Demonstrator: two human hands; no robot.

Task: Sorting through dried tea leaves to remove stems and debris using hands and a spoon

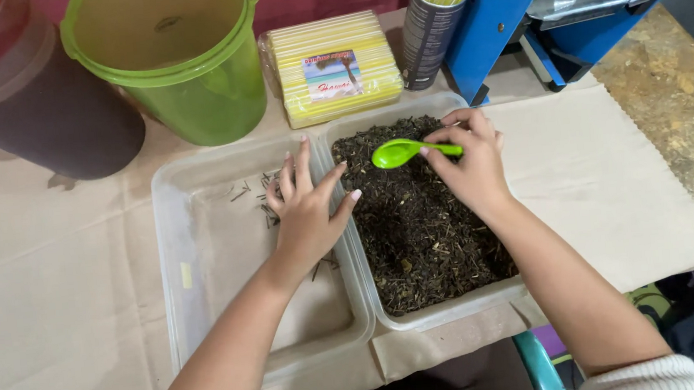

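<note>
**Spoon over the leaf tray, left hand in the near-empty tray**

You are pinching the green spoon (403, 151) by its handle in your right hand (470, 167), fingers closed on it, bowl hovering over the right tray (449, 311). Your left hand (307, 211) is resting in the left tray (195, 175), fingers spread, holding nothing.

Risk: the spoon bowl is sitting near the shared rim, so a tilt could be dropping leaves between the trays.

Right tray: filled with dark dried leaves (417, 231). Left tray: only a few stray stems (268, 202). Green bucket (176, 59): contents unclear.
</note>
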